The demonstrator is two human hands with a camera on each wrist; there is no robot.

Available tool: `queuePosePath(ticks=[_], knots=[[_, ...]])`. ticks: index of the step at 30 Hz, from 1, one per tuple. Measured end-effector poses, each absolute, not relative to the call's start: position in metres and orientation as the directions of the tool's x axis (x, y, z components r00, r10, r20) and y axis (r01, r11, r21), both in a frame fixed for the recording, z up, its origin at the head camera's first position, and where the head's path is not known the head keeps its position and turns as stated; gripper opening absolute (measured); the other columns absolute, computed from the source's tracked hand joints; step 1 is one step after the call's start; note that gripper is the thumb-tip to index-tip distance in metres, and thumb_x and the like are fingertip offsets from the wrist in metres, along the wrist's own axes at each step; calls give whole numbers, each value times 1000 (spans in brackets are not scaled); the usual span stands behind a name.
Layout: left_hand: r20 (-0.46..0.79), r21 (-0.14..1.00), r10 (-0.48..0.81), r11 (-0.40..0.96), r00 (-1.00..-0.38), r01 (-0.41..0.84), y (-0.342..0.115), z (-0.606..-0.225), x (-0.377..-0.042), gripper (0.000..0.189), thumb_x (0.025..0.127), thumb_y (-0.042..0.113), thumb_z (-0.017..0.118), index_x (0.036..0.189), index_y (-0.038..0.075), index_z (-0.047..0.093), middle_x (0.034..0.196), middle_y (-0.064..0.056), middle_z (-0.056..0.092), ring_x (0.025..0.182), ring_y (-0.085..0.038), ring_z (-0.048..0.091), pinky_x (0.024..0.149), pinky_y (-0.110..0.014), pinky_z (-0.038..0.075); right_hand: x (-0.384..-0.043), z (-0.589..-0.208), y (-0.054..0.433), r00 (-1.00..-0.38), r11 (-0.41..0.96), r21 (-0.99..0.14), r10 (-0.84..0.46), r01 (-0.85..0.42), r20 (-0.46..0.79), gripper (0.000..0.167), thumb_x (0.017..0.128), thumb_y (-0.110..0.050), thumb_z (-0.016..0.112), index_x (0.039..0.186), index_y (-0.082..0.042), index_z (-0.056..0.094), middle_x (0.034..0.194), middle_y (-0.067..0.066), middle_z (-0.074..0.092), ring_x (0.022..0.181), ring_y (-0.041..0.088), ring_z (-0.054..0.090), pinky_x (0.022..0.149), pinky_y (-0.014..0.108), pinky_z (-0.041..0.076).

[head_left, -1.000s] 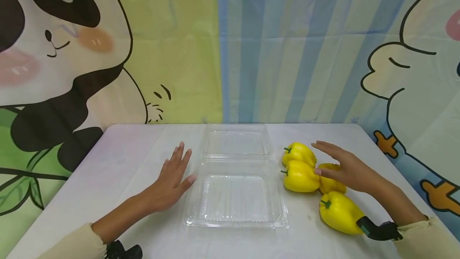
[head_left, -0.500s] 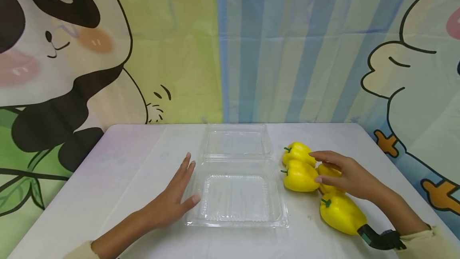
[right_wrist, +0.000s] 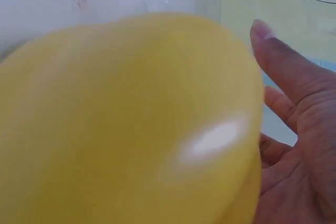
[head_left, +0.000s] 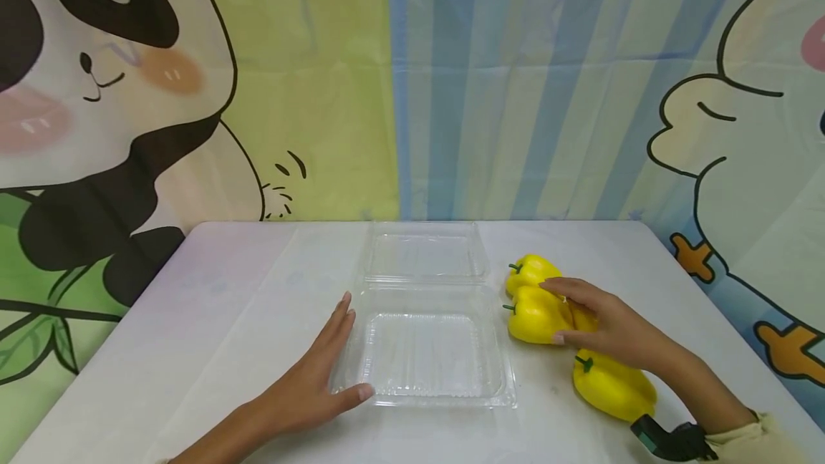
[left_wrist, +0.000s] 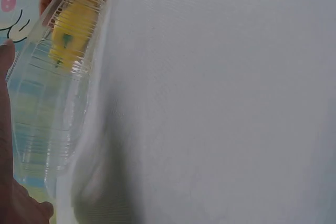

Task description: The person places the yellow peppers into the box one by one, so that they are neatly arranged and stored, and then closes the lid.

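In the head view, a clear plastic clamshell container (head_left: 425, 398) lies unfolded at the table's middle, its lid (head_left: 425, 260) laid back. My left hand (head_left: 306, 385) is at its near left corner, fingers straight and thumb by the front rim; whether it touches is unclear. Several yellow bell peppers sit to the right. My right hand (head_left: 612, 324) reaches over them, thumb and fingers spread either side of the middle-left bell pepper (head_left: 535, 315), partly covering another behind it. One bell pepper (head_left: 612, 385) lies nearer, below the right wrist, and fills much of the right wrist view.
A white cloth covers the table (head_left: 245, 292). Behind it hangs a cartoon backdrop (head_left: 322, 92). Another bell pepper (head_left: 530, 269) sits at the back of the group. A black wrist camera (head_left: 673, 442) is strapped at the right sleeve, close to the nearest pepper.
My left hand has come nearer and rightward to the container's front left corner. The right hand has moved left and down over the peppers. Container and peppers stay in place.
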State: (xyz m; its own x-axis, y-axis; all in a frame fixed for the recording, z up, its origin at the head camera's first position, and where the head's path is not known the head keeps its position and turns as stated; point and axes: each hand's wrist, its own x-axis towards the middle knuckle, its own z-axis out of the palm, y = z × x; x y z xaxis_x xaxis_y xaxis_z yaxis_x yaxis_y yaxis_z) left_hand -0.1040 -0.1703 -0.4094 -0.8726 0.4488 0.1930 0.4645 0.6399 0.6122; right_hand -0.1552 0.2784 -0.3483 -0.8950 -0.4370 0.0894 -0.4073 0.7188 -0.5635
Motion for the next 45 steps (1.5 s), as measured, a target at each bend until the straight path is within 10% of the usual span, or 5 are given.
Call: queuePosePath(ticks=[11, 26, 36, 45], knots=[[188, 653, 430, 617, -883, 440, -166, -414, -105, 133, 62, 61, 84, 156, 7, 6, 162, 9, -10, 146, -21, 10, 108, -52, 30, -157, -352, 272, -911, 753, -544, -409, -371, 57, 65, 80, -19, 81, 138, -10, 53, 140, 18, 49, 128, 42, 44, 99, 57, 41], [216, 755, 374, 521, -902, 397, -155, -421, -103, 132, 64, 52, 87, 157, 23, -2, 162, 8, -7, 145, -25, 16, 107, -57, 28, -154, -354, 264, -918, 777, -519, -395, -357, 40, 66, 84, -25, 77, 142, -8, 50, 141, 19, 44, 128, 44, 41, 100, 65, 35], [241, 785, 338, 483, -910, 387, -149, -424, -98, 129, 66, 43, 89, 157, 20, 1, 162, 8, -8, 144, -24, 20, 107, -33, 30, -153, -355, 261, -907, 798, -466, -420, -383, 27, 73, 83, -23, 78, 145, -5, 44, 144, 20, 44, 131, 43, 40, 102, 61, 35], [256, 780, 319, 489, -912, 390, -146, -424, -94, 128, 66, 41, 88, 157, 19, 2, 163, 8, -8, 145, -23, 16, 108, -44, 30, -153, -354, 260, -909, 800, -468, -416, -375, 17, 73, 85, -24, 76, 146, -4, 42, 144, 22, 42, 129, 45, 41, 100, 63, 36]])
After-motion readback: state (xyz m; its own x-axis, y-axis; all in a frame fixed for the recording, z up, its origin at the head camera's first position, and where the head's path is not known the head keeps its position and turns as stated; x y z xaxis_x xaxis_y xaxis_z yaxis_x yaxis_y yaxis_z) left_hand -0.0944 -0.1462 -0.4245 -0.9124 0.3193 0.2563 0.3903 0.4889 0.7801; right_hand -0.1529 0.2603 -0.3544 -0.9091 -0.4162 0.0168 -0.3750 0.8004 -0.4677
